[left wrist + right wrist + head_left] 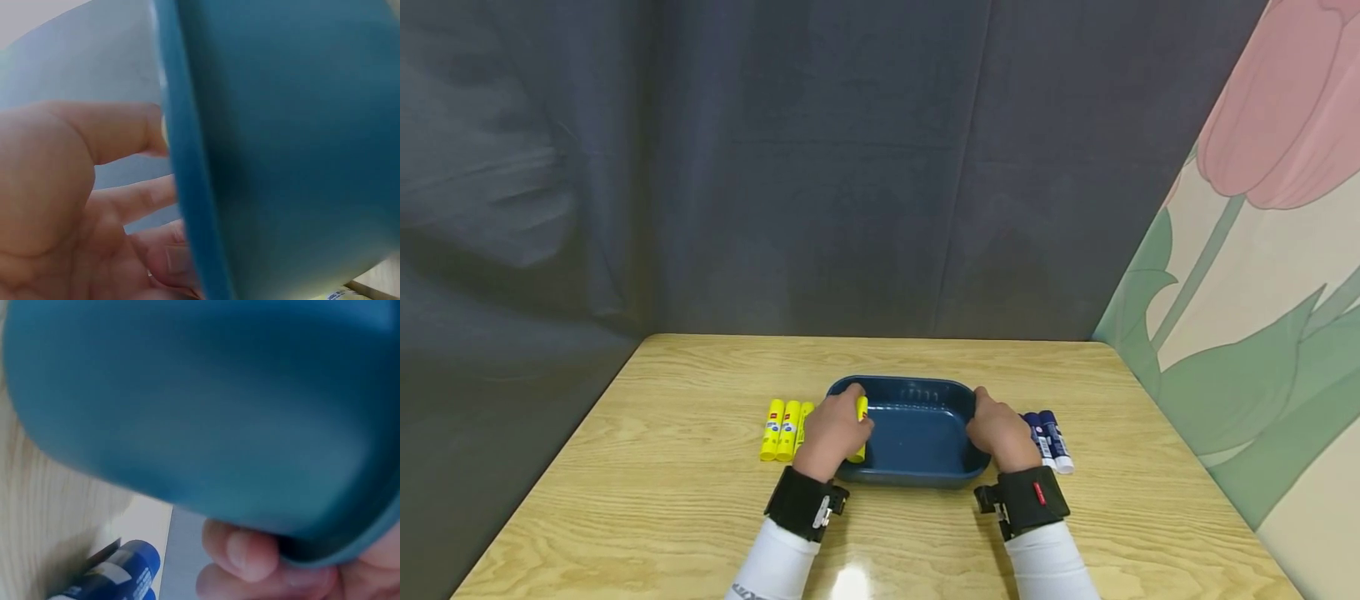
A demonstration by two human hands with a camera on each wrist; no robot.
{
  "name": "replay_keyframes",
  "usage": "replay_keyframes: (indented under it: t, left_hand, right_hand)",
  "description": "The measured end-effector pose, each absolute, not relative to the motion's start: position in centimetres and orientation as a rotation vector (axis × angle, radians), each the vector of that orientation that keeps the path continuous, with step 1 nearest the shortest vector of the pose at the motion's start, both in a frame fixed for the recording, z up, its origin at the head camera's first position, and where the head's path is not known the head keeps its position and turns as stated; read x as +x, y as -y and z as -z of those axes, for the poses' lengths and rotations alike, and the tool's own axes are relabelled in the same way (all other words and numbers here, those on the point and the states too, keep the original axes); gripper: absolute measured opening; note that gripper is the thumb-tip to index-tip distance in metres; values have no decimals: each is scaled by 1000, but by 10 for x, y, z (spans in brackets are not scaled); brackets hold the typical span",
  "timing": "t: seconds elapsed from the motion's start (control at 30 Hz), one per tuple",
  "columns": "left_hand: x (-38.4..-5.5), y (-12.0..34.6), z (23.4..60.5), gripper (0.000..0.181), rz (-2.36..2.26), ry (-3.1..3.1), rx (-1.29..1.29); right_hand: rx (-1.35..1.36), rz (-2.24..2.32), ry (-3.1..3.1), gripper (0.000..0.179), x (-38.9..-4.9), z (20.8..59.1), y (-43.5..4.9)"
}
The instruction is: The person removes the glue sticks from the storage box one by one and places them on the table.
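A dark blue oblong tray [917, 479] lies on the table between the hands. My left hand [835, 429] reaches over its left rim and holds a yellow glue stick [858, 450] just inside the tray. In the left wrist view the rim [187, 150] hides the fingertips, with a sliver of yellow at the thumb tip. My right hand [1002, 429] grips the tray's right rim; curled fingertips [247, 553] show under the lip in the right wrist view. More yellow glue sticks [779, 431] lie left of the left hand.
Navy-and-white glue sticks [1056, 442] lie side by side right of the tray, partly behind the right hand. The wooden table [662, 500] meets a dark curtain [850, 208] at the back and a flower-painted wall [1247, 358] at the right.
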State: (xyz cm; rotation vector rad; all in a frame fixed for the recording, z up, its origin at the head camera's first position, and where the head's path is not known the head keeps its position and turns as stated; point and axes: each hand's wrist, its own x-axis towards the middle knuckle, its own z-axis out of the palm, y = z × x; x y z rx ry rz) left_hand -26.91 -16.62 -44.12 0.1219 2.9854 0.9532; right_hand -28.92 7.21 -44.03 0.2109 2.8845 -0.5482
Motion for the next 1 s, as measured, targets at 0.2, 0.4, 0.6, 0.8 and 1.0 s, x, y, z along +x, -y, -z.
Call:
replay_keyframes:
  t: [0.2, 0.4, 0.6, 0.8, 1.0]
  left_hand:
    - [-268, 170, 438, 49, -949, -2988, 117]
    - [-266, 175, 433, 51, -973, -2986, 84]
    - [-266, 184, 426, 53, -937, -3006, 72]
    - [-266, 196, 424, 51, -943, -3027, 63]
    - [-268, 208, 419, 49, -932, -3032, 15]
  right_hand:
    - [202, 546, -2884, 62, -289, 440, -73]
    - [190, 541, -2885, 61, -289, 441, -74]
    - [175, 530, -2891, 61, -289, 440, -75]
    - [174, 546, -2882, 61, -289, 440, -74]
    - [173, 545, -2882, 60, -288, 440, -75]
